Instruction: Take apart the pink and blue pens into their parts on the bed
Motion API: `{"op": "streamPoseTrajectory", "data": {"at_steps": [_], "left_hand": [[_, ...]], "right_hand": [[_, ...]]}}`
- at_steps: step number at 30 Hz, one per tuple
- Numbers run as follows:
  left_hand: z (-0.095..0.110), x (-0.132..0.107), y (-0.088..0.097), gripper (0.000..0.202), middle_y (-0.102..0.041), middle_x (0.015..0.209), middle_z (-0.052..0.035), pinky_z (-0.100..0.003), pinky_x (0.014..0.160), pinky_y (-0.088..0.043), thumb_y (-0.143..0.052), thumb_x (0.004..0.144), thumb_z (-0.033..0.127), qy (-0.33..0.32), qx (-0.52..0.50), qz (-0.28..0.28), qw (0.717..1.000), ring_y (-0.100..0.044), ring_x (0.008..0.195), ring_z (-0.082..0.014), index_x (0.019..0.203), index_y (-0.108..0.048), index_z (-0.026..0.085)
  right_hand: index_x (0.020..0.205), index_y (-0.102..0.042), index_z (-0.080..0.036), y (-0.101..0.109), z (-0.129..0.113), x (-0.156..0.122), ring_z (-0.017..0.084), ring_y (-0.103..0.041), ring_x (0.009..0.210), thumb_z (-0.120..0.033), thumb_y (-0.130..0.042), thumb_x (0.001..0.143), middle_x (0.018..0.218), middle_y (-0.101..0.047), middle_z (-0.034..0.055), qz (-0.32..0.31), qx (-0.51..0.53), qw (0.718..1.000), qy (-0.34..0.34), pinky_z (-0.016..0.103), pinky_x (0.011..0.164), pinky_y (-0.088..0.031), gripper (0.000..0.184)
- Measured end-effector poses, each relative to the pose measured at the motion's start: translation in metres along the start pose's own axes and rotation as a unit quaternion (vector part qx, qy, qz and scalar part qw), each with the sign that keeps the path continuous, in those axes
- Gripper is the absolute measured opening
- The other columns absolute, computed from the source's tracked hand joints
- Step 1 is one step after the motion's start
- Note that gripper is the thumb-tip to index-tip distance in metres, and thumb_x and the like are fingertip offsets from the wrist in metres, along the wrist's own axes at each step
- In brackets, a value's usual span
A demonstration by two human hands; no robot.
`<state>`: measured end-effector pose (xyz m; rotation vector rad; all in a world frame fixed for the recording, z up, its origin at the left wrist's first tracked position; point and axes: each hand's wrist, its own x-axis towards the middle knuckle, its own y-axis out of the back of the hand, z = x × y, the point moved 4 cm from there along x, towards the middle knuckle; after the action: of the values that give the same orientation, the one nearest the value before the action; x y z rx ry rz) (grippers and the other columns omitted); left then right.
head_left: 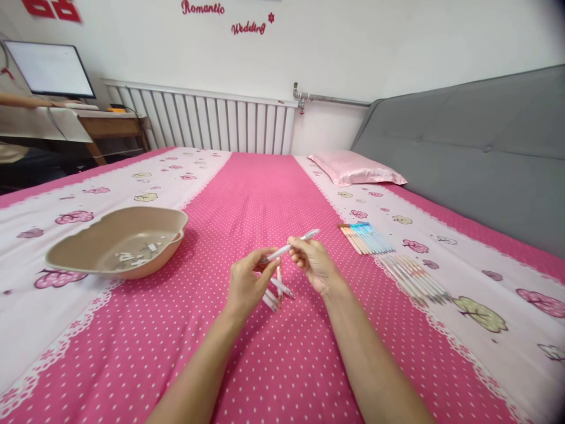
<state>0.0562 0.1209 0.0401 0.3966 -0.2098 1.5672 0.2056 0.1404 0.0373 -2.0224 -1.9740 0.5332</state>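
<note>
Bedding (265,194) in deep pink with white dots is spread across the middle, flanked at left and right by pale bands printed with small trees. The far side is bounded by a white radiator (212,121), above which red lettering (249,27) is mounted on the wall. A grey padded headboard (477,135) is seen at the right, with a pink pillow (355,168) laid near it. At the far left, a monitor (52,68) is stood on a desk (117,123), where another person's forearm (20,100) is rested. A beige basin (110,232) is placed at the left, with small white scraps (128,257) scattered inside.

Both forearms are extended from the near edge, and the hands are held close together, raised over the bedding. The left end of a white pen (282,251) is clamped between thumb and fingers of the left hand (251,280); its other end is pinched by the right hand (318,265).

The pen is slanted upward to the right, and a greyish, clear-looking end is exposed beyond the right fingers. Loose pens (282,287) are crossed below, partly hidden by the left hand. At the right, orange-brown and blue pens (366,238) are lined up, with a row of paler pens (415,278) set just nearer.
</note>
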Motion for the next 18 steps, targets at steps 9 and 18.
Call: {"op": "streamPoseTrajectory", "data": {"at_steps": [9, 18], "left_hand": [[-0.003, 0.005, 0.005, 0.029, -0.068, 0.084, -0.0025, -0.023, 0.072, -0.048, -0.071, 0.069, 0.031, 0.083, -0.293, -0.008, 0.952, -0.060, 0.072, -0.0105, 0.096, -0.068, 0.019], [-0.003, 0.015, 0.025, 0.016, -0.069, 0.093, -0.0071, -0.027, 0.083, -0.047, -0.067, 0.073, 0.025, 0.145, -0.383, -0.021, 0.912, -0.062, 0.088, -0.0155, 0.085, -0.066, 0.015]], "right_hand": [[0.075, -0.063, -0.012, -0.034, 0.023, -0.013, 0.002, -0.053, 0.042, -0.020, -0.067, 0.072, 0.059, -0.064, -0.0005, -0.051, 0.202, 0.957, -0.201, 0.007, 0.034, -0.039, 0.009], [0.094, -0.063, -0.010, -0.045, 0.019, -0.024, 0.009, -0.060, 0.059, -0.043, -0.048, 0.084, 0.073, -0.065, 0.0057, -0.256, 0.123, 0.937, -0.202, 0.016, 0.049, -0.048, 0.038]]}}
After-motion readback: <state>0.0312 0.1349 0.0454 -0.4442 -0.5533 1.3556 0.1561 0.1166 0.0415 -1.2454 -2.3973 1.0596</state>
